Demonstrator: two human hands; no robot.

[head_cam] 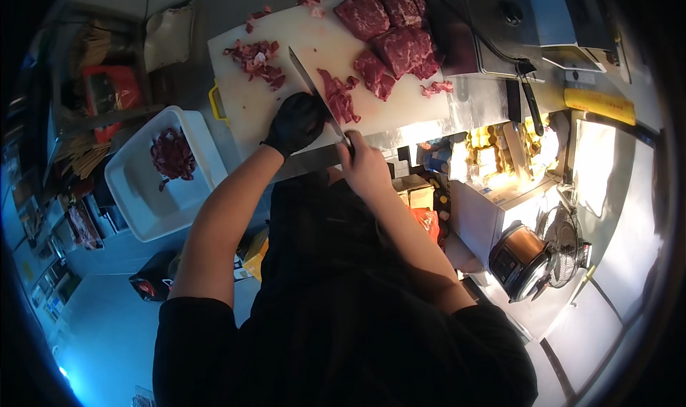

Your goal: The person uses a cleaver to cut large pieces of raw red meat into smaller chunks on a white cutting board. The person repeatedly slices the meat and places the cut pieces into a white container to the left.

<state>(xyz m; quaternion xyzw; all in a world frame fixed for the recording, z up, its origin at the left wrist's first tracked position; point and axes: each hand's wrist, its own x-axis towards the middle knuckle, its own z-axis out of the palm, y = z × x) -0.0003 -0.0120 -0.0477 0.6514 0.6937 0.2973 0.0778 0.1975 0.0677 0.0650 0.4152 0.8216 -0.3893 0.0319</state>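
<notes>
My right hand point(365, 163), bare, grips the handle of a long knife point(308, 77) whose blade points away from me over a white cutting board point(292, 29). My left hand point(298, 122) wears a black glove and rests at the board's near side, against the left of the blade. Its fingers are curled, and whatever may be under them is hidden. Just right of the blade lie raw red meat slices point(338, 97). Larger blocks of marbled meat point(403, 50) sit at the board's far right. A heap of trimmings point(257, 61) is on its left part.
A white plastic tub point(206, 139) with cut meat point(172, 155) stands left of the board, near its yellow handle point(215, 104). Bundles of skewers point(88, 152) are farther left. A black-handled utensil point(530, 104) hangs at right. Below right stand an electric cooker point(517, 257) and a fan point(563, 243).
</notes>
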